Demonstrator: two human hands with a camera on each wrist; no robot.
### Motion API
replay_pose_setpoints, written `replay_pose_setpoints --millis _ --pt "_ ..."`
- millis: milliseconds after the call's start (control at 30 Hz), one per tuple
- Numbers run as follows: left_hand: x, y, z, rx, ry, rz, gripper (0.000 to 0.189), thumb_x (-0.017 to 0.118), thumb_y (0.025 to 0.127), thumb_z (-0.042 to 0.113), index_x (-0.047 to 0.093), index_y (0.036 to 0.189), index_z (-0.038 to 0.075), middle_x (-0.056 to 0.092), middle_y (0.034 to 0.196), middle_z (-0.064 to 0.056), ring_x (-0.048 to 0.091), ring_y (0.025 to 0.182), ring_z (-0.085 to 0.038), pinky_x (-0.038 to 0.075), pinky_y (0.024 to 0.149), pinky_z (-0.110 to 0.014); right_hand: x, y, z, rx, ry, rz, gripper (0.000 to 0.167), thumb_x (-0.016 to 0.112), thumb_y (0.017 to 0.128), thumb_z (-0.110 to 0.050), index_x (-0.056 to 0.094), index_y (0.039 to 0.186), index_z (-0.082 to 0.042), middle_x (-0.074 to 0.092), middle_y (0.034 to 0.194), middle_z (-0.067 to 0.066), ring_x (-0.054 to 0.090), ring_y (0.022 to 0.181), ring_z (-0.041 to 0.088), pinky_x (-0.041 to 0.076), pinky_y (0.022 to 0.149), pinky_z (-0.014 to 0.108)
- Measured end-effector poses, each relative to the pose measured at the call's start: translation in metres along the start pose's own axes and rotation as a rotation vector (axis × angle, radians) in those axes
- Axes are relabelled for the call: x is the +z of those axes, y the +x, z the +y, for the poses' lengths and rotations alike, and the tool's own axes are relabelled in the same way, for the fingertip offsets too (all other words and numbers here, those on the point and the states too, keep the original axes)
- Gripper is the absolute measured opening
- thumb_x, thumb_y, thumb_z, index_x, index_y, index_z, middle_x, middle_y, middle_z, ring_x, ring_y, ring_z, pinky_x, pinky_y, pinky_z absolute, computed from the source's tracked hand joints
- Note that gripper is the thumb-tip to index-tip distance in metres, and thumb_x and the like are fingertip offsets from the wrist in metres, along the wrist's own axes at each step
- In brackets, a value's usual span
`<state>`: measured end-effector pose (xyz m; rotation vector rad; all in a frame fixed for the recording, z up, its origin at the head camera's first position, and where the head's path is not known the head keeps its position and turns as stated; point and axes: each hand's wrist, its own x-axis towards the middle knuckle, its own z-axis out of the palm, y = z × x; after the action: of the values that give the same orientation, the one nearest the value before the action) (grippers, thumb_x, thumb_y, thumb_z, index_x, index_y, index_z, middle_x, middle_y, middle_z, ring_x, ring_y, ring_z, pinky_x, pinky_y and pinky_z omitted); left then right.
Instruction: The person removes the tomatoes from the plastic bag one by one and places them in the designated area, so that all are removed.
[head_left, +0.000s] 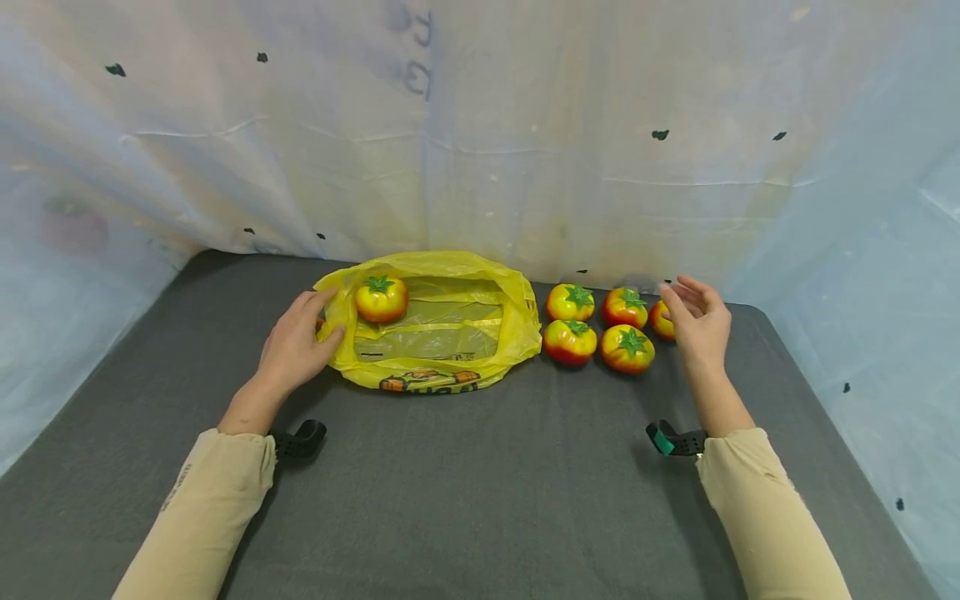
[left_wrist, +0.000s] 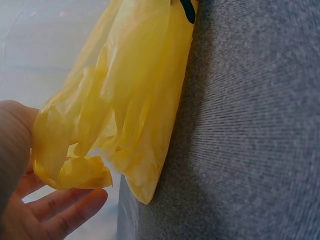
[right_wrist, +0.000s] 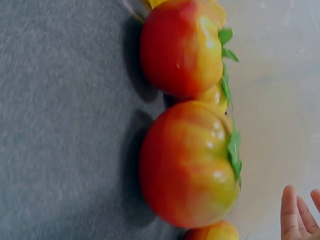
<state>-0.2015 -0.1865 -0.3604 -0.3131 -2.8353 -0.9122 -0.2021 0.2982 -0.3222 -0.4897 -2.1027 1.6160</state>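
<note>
A yellow plastic bag lies with its mouth spread open on the dark table. One red-and-yellow tomato with a green leafy top is inside it, on the left. My left hand holds the bag's left edge; in the left wrist view the yellow film passes between thumb and fingers. My right hand hovers beside the rightmost tomato, its fingers loosely extended and holding nothing. In the right wrist view its fingers stand apart from the nearest tomato.
Several tomatoes sit in two close rows just right of the bag. The dark grey table has a pale plastic sheet hanging behind it and at both sides. A black strap is on each wrist.
</note>
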Motion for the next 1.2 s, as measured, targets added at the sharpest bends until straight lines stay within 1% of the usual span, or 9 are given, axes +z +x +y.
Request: replay_pose_setpoints --millis 67,167,333,467,533,667,867,1033,1200 --pt "0.0 0.0 0.0 0.003 0.0 0.002 0.057 0.056 0.094 0.017 0.037 0.145 -0.001 0.045 0.132 -0.022 0.052 0.096 -0.034 0.043 0.07 -0.046 0.004 -0.001 -0.001 -0.007 0.033 -0.013 0.045 0.071 0.087 -0.026 0.059 0.127 -0.012 0.059 0.109 -0.007 0.057 0.091 -0.001 0.048 0.068 0.009" --pt "-0.001 0.001 0.0 0.005 0.0 0.002 0.058 0.056 0.094 0.018 0.037 0.145 -0.001 0.044 0.133 -0.022 0.052 0.095 -0.034 0.043 0.07 -0.045 0.012 -0.004 -0.004 -0.032 0.041 -0.043 0.041 0.071 0.086 -0.026 0.06 0.124 -0.012 0.059 0.103 -0.01 0.058 0.089 0.0 0.05 0.068 0.011" --pt "0.0 0.002 0.001 -0.001 0.003 0.002 0.058 0.056 0.094 0.017 0.036 0.146 0.001 0.044 0.133 -0.022 0.052 0.097 -0.034 0.044 0.071 -0.046 0.031 -0.012 -0.004 -0.093 -0.032 -0.108 0.043 0.069 0.088 -0.03 0.059 0.125 -0.011 0.061 0.116 0.003 0.057 0.092 0.002 0.051 0.074 0.016" --pt "0.0 0.001 0.001 0.002 0.001 0.009 0.058 0.057 0.094 0.017 0.036 0.146 0.001 0.045 0.133 -0.022 0.052 0.098 -0.034 0.044 0.072 -0.047 0.045 -0.019 -0.005 -0.14 -0.022 -0.158 0.044 0.069 0.088 -0.029 0.059 0.125 -0.008 0.059 0.123 0.015 0.057 0.094 0.005 0.049 0.077 0.015" --pt "0.0 0.001 0.001 0.004 0.002 0.012 0.058 0.057 0.094 0.016 0.037 0.146 0.0 0.045 0.132 -0.021 0.052 0.097 -0.034 0.044 0.072 -0.047 0.052 -0.023 -0.007 -0.158 -0.001 -0.188 0.044 0.069 0.088 -0.028 0.059 0.125 -0.007 0.058 0.124 0.018 0.057 0.094 0.006 0.05 0.077 0.017" --pt "-0.001 0.001 0.002 0.005 0.001 0.013 0.058 0.057 0.094 0.016 0.037 0.146 0.0 0.045 0.132 -0.021 0.052 0.096 -0.034 0.043 0.072 -0.046 0.065 -0.029 -0.012 -0.176 0.005 -0.227 0.044 0.069 0.088 -0.027 0.058 0.125 -0.005 0.059 0.12 0.016 0.059 0.093 0.005 0.05 0.075 0.015" --pt "-0.001 0.001 0.002 0.009 0.0 0.018 0.058 0.057 0.094 0.015 0.037 0.146 0.0 0.045 0.133 -0.021 0.052 0.096 -0.033 0.043 0.072 -0.046 0.085 -0.038 -0.015 -0.167 0.027 -0.285 0.044 0.068 0.089 -0.026 0.058 0.126 -0.004 0.058 0.122 0.016 0.059 0.092 0.004 0.051 0.076 0.016" --pt "0.001 0.0 0.002 0.024 0.005 0.024 0.057 0.057 0.094 0.014 0.037 0.145 -0.001 0.045 0.132 -0.021 0.052 0.093 -0.032 0.043 0.07 -0.044 0.099 -0.047 -0.017 -0.151 0.039 -0.329 0.042 0.069 0.089 -0.026 0.06 0.124 -0.006 0.06 0.121 0.014 0.058 0.097 0.011 0.049 0.075 0.016" --pt "0.003 0.0 0.003 0.026 -0.002 0.027 0.057 0.057 0.094 0.013 0.038 0.145 -0.001 0.046 0.132 -0.021 0.052 0.093 -0.032 0.043 0.07 -0.045 0.11 -0.055 -0.019 -0.142 0.065 -0.372 0.042 0.069 0.089 -0.025 0.059 0.125 -0.006 0.059 0.123 0.015 0.059 0.103 0.019 0.051 0.079 0.018"
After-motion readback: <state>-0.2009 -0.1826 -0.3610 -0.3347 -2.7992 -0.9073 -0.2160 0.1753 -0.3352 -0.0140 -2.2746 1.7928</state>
